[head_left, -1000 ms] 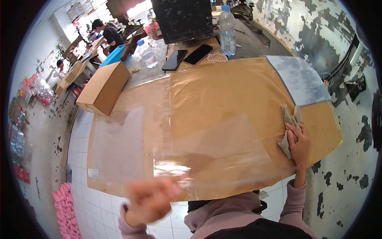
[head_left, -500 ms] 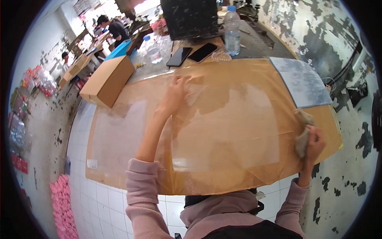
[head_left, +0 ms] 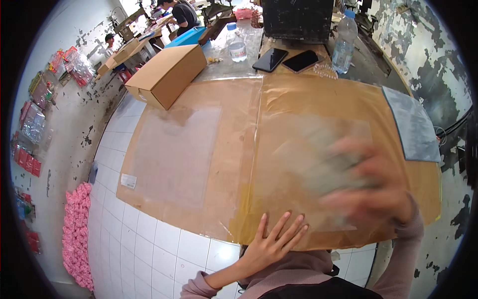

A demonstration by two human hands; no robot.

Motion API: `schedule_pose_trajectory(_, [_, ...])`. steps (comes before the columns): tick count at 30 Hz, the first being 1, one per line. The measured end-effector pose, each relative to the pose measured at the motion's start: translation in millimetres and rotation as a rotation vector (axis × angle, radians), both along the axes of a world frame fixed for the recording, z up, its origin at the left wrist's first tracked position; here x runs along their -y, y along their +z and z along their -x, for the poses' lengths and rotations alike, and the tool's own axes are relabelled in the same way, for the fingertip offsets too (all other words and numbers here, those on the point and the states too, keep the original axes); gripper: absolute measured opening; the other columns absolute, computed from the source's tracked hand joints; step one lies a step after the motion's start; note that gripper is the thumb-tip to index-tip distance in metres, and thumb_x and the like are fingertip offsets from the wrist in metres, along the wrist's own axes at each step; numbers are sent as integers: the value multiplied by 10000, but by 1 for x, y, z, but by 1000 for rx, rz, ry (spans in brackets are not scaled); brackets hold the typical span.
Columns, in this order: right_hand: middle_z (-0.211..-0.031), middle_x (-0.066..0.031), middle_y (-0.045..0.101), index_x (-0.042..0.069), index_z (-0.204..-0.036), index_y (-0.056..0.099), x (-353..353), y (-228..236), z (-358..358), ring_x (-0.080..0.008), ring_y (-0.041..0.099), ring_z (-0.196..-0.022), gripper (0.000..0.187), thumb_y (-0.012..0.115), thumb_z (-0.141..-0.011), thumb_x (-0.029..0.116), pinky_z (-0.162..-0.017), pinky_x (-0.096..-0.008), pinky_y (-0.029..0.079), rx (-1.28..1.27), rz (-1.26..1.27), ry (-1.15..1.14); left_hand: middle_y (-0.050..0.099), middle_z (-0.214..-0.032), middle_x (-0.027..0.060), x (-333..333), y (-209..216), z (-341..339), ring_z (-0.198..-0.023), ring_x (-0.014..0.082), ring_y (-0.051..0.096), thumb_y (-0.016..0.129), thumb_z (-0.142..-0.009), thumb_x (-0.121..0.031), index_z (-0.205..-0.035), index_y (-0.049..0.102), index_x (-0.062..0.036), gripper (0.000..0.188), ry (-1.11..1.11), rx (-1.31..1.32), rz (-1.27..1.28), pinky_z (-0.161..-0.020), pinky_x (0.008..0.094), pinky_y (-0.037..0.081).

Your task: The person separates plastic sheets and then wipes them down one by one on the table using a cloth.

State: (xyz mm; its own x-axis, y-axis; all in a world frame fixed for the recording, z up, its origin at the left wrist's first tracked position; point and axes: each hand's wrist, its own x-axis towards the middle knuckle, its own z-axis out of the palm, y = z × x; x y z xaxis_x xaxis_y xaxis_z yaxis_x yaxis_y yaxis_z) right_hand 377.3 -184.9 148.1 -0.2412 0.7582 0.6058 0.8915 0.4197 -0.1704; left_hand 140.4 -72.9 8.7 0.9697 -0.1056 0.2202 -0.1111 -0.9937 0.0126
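Note:
Spread out with its fingers apart, my left hand [head_left: 274, 241] lies flat on the near edge of a brown covering [head_left: 234, 169] over the table. My right hand [head_left: 373, 184] is smeared by motion over the right half. Under its fingers is a blurred grey-green cloth [head_left: 318, 164], pressed on a clear plastic sheet [head_left: 286, 149]. Another pale translucent sheet [head_left: 172, 149] lies on the left half, with a small white label [head_left: 128, 181] near its lower left corner.
A closed cardboard box [head_left: 167, 74] stands at the back left. Two phones [head_left: 270, 60], a bead string [head_left: 325, 71], and two water bottles [head_left: 343, 45] are along the back. A grey board [head_left: 413, 124] lies at the right edge. People [head_left: 184, 17] work far off.
My left hand has come down from the far middle to the near edge and lies flat. My right hand has swept leftward from the right edge with the cloth. The view has shifted.

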Motion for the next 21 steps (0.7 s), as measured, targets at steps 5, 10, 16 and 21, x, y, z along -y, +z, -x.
schedule_pose_trajectory(5, [-999, -117, 597, 83, -803, 665, -74, -124, 27, -277, 584, -969, 182, 650, -730, 250, -846, -363, 480, 88, 101, 409, 566, -1170, -12, 21, -23, -9, -913, 257, 558, 527, -780, -255, -1229, 557, -184, 455, 53, 172, 30, -981, 517, 352])
schedule_pose_trajectory(10, [-1063, -126, 591, 137, -933, 663, -154, -139, -74, -297, 579, -914, 185, 616, -797, 253, -793, -415, 476, -96, 40, -273, 536, -1280, -70, 21, -15, -15, -1213, 249, 477, 557, -859, -259, -1120, 624, -225, 272, 129, 221, -34, -983, 482, 377])
schedule_pose_trajectory(16, [-946, -168, 557, 38, -793, 604, -166, -86, -83, -330, 558, -887, 224, 561, -835, 254, -715, -408, 493, 5, 114, -404, 547, -1266, -68, 12, -9, -16, -1190, 247, 496, 529, -868, -284, -1130, 622, -224, 284, 98, 187, -25, -981, 475, 378])
schedule_pose_trajectory(21, [-975, -101, 545, 180, -882, 624, -94, -100, 28, -233, 569, -818, 123, 603, -773, 231, -647, -309, 476, 269, 126, 253, 531, -1291, -40, 23, -33, -5, -1218, 237, 475, 473, -882, -277, -1123, 622, -212, 290, 99, 223, -83, -1021, 460, 338])
